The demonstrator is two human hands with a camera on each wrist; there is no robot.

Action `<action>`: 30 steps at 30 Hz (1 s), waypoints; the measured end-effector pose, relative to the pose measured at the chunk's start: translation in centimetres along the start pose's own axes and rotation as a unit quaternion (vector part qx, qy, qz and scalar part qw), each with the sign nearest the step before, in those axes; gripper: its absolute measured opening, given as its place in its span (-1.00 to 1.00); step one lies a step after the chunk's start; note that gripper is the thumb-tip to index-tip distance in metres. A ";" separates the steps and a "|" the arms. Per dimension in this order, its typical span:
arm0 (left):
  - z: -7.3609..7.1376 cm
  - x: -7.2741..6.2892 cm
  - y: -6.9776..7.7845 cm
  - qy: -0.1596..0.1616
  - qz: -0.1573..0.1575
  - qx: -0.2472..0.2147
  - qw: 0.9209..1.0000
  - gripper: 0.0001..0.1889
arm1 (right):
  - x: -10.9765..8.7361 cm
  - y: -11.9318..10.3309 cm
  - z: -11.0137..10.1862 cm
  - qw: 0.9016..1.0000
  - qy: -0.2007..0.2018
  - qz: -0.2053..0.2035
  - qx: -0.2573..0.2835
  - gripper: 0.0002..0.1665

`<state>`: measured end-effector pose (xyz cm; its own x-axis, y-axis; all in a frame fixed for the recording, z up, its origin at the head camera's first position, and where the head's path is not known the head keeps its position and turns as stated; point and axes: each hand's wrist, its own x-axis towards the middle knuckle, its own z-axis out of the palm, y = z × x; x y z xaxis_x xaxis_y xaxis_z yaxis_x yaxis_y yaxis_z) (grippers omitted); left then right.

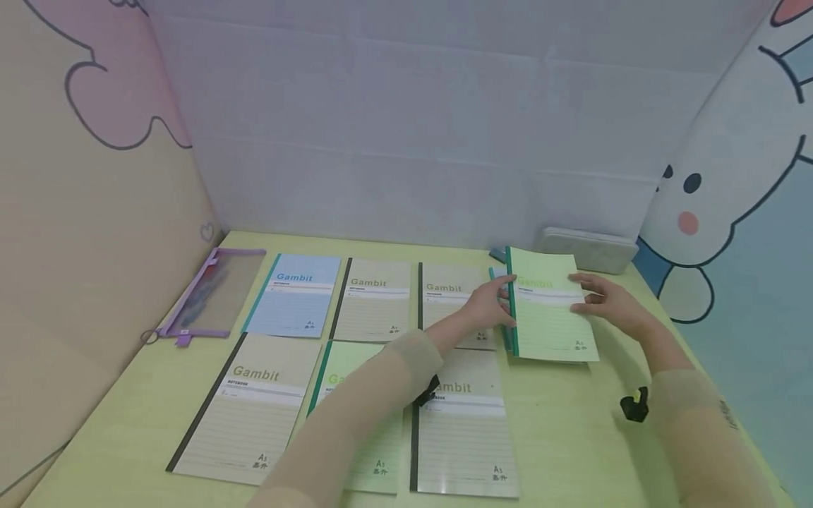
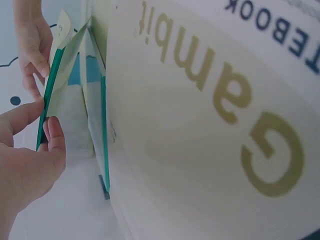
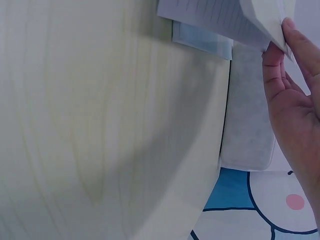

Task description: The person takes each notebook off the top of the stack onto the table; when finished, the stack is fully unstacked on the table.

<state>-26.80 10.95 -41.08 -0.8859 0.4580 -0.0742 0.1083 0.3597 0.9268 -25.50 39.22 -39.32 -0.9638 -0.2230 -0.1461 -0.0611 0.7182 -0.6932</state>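
Both hands hold a green Gambit notebook [image 1: 552, 328] above the right end of the back row. My left hand [image 1: 488, 305] pinches its dark green spine [image 2: 52, 85], thumb on one side and fingers on the other. At the opposite edge, my right hand [image 1: 611, 305] grips the pages between thumb and fingers, as the right wrist view shows with the hand [image 3: 295, 95] at a corner. Under the raised notebook lies a blue notebook [image 3: 200, 40], mostly hidden in the head view, its teal spine [image 2: 104, 130] showing in the left wrist view.
Back row: a blue notebook [image 1: 301, 296] and beige notebooks [image 1: 371, 300] [image 1: 438, 303]. Front row: beige [image 1: 248, 409], green [image 1: 375, 473] and beige notebooks [image 1: 464, 437], partly under my left arm. A purple-edged zip pouch [image 1: 235, 289] lies left; a pale case [image 1: 591, 250] stands back right.
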 end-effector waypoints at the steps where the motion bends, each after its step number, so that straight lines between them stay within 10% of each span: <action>1: 0.0 -0.1 0.2 -0.003 0.001 -0.006 1.000 -0.03 | -0.1 -0.1 -0.2 1.000 -0.002 -0.002 -0.003 -0.07; 18: -0.9 -2.6 3.3 -0.028 0.040 -0.107 0.993 -0.04 | -2.2 -2.4 -2.1 0.999 0.024 -0.026 -0.021 -0.13; 30: -0.9 -5.3 4.6 -0.041 0.051 -0.066 0.996 -0.01 | -5.3 -4.8 -2.8 0.991 0.050 -0.072 -0.106 -0.21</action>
<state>-22.00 9.50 -36.06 -0.8331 0.5532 -0.0024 0.1306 0.2008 0.9709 -20.81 38.83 -33.22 -0.9614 -0.2745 0.0208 -0.2423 0.8081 -0.5368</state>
